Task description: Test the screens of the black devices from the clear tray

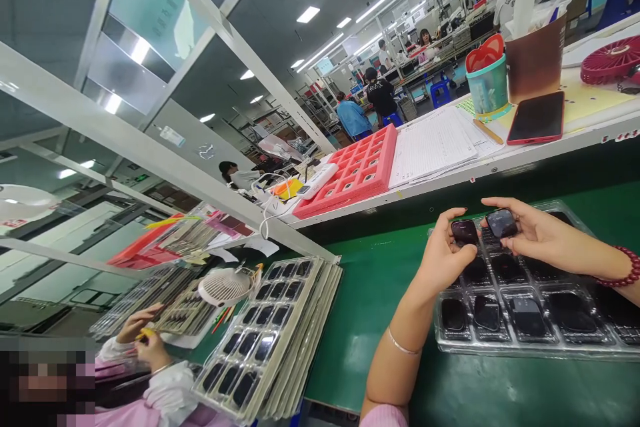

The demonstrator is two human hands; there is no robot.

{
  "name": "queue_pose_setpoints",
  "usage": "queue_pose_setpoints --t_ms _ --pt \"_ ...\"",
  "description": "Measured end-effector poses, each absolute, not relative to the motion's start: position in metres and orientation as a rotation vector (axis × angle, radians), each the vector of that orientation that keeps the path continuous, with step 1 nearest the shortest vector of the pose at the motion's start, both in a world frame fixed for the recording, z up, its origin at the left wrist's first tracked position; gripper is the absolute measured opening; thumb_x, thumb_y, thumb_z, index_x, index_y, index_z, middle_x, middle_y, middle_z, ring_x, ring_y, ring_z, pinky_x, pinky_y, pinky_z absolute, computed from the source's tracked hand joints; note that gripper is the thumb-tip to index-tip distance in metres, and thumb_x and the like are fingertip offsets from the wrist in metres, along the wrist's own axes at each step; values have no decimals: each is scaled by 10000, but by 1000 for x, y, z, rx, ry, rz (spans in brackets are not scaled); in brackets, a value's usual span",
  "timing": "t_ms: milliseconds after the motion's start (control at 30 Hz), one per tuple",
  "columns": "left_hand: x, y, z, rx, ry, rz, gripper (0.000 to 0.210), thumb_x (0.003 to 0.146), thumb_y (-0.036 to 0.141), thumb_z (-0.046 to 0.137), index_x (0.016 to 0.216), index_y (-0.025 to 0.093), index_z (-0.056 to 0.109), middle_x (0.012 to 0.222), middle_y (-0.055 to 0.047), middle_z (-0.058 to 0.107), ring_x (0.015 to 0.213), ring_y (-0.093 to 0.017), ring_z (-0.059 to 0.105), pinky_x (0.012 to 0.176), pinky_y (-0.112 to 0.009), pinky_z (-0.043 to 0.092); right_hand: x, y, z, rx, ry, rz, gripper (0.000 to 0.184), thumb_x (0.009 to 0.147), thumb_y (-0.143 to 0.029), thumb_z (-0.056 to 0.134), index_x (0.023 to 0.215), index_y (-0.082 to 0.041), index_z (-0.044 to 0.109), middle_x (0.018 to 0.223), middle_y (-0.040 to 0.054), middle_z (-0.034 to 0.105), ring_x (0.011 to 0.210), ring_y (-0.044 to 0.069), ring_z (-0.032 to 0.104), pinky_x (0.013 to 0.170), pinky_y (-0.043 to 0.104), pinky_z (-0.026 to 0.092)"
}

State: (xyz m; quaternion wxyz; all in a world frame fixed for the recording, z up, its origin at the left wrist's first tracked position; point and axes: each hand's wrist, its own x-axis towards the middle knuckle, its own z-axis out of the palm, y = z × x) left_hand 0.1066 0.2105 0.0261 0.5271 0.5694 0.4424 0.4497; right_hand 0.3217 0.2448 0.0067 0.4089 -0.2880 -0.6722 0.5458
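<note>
My left hand (447, 250) pinches a small dark square smartwatch face (465, 232) between thumb and fingers. A second watch face (501, 222), with a glossy grey-blue reflection, is gripped by its edges in my right hand (533, 233). Both are raised over a clear plastic tray (520, 347) on the green bench, close together but apart. Dark square watch faces (528, 317) sit in the tray's pockets. My right forearm hides part of the tray's right side.
Left of me stands a stack of filled trays (285, 340), with a small white fan (226, 285) beside it. A co-worker's hands (150, 340) hold something yellow. The shelf ahead carries a red foam tray (350, 170), papers (434, 143), a phone (537, 118) and cups (487, 83).
</note>
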Motion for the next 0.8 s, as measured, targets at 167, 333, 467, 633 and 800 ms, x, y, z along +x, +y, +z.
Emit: queue_pose_setpoints --t_ms 167,333,467,633,800 --pt "103 216 28 1110 808 1074 805 652 303 887 1355 214 507 1058 -64 686 678 -108 643 559 -205 415 328 251 12 -728 -1333 1717 679 767 -339 856 1390 -313 588 1046 37 741 677 157 646 607 272 598" --pt "91 223 34 825 702 1108 662 781 613 737 1231 137 639 1062 -138 708 692 -119 640 511 -194 400 336 257 19 -687 -1119 1950 478 934 -620 497 1171 -287 744 1134 98 780 700 226 699 540 334 585" --pt "85 226 37 760 731 1129 617 891 650 566 1203 126 662 1089 -162 709 671 -119 619 513 -211 419 341 260 22 -706 -1057 2006 591 972 -648 328 1112 -272 761 1005 85 807 636 221 689 505 321 544" --pt "91 224 34 787 743 1143 573 789 521 749 1200 133 655 1037 -136 729 596 -87 565 474 -199 368 342 259 19 -684 -1109 1926 418 906 -576 544 1152 -300 739 1031 73 795 606 197 657 514 312 550" --pt "104 220 27 1073 886 1099 758 636 194 862 1315 177 524 1039 -79 727 711 -132 684 564 -198 453 328 253 12 -713 -1323 1808 627 739 -290 848 1314 -289 597 1011 45 753 745 197 681 617 298 591"
